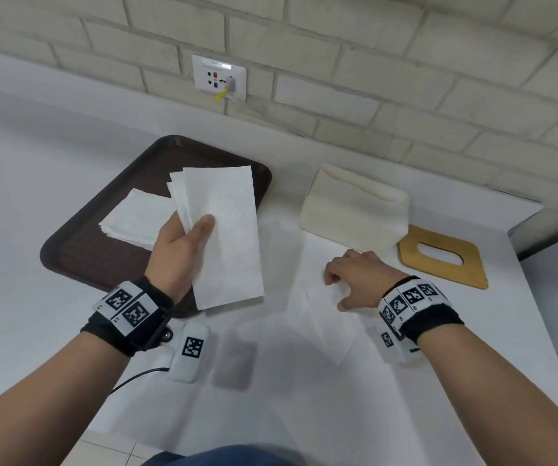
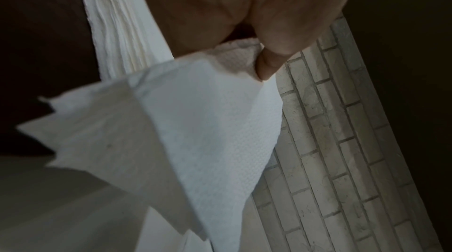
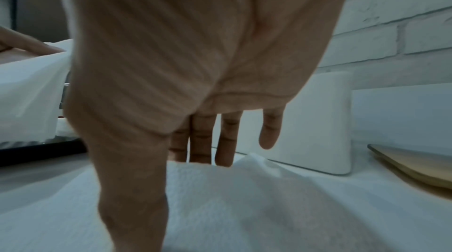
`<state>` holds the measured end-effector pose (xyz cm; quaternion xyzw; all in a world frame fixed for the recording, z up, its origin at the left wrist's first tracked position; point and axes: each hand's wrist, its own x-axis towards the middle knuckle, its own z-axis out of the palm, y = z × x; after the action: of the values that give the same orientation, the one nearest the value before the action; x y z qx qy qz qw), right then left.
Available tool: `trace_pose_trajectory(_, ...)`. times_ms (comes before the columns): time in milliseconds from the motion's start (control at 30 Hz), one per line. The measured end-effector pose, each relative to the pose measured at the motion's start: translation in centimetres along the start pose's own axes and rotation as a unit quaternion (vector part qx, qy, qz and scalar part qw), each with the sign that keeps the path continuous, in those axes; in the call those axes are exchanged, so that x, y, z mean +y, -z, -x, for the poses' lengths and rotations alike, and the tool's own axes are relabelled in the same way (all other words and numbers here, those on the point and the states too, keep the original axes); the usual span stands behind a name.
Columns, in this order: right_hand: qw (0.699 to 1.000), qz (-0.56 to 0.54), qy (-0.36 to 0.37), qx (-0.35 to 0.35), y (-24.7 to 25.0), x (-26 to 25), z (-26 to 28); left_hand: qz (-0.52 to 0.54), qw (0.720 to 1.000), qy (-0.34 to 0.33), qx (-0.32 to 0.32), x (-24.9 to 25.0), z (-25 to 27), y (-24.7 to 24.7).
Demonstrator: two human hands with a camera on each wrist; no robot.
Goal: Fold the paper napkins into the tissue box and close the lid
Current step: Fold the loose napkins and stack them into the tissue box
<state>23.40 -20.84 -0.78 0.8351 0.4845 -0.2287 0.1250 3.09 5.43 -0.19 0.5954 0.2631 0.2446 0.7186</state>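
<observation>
Several napkins (image 1: 223, 230) fanned in the left hand (image 1: 176, 250), thumb pinching them above the tray (image 1: 79, 243), w/ a stack (image 1: 133, 220) lying on it. Right hand (image 1: 361, 277), fingers straight, presses one napkin (image 1: 331, 327) flat on the counter. Box (image 1: 354, 206) & wooden lid (image 1: 442, 257) sit apart, so nothing packed yet, I'd say; folding, loading, closing all left.

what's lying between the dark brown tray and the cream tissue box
In the head view, only bare white counter separates the dark brown tray from the cream tissue box; the napkins held in the left hand overhang the tray's near edge.
</observation>
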Motion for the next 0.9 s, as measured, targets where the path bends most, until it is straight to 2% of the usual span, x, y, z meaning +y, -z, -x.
trace_pose_trajectory(167,0.998,0.062,0.017,-0.020,0.1,-0.4,0.3,-0.002,1.000,0.002,0.005,-0.2,-0.2,0.2)
trace_pose_trajectory(333,0.997,0.067,0.035,-0.012,1.5,-1.7,1.3,-0.007,1.000,0.004,0.011,-0.5,-0.3,0.5)
trace_pose_trajectory(467,0.991,0.118,0.058,0.016,2.4,-3.4,-0.5,-0.008,1.000,0.008,0.001,-0.6,0.0,0.3)
trace_pose_trajectory(633,0.989,0.135,0.061,-0.020,2.3,-4.1,-3.0,-0.018,1.000,0.015,0.002,-0.2,0.5,0.3)
trace_pose_trajectory(733,0.979,0.177,0.097,0.009,2.1,-3.8,-2.3,-0.022,1.000,0.014,0.011,-0.3,0.5,0.8)
trace_pose_trajectory(833,0.983,0.155,0.098,0.014,1.9,-3.4,-0.5,-0.025,0.999,0.015,0.018,-0.7,0.3,1.0)
trace_pose_trajectory(900,0.993,0.069,0.076,0.051,2.0,-3.0,1.4,-0.021,0.999,0.020,0.013,-0.9,0.2,0.7)
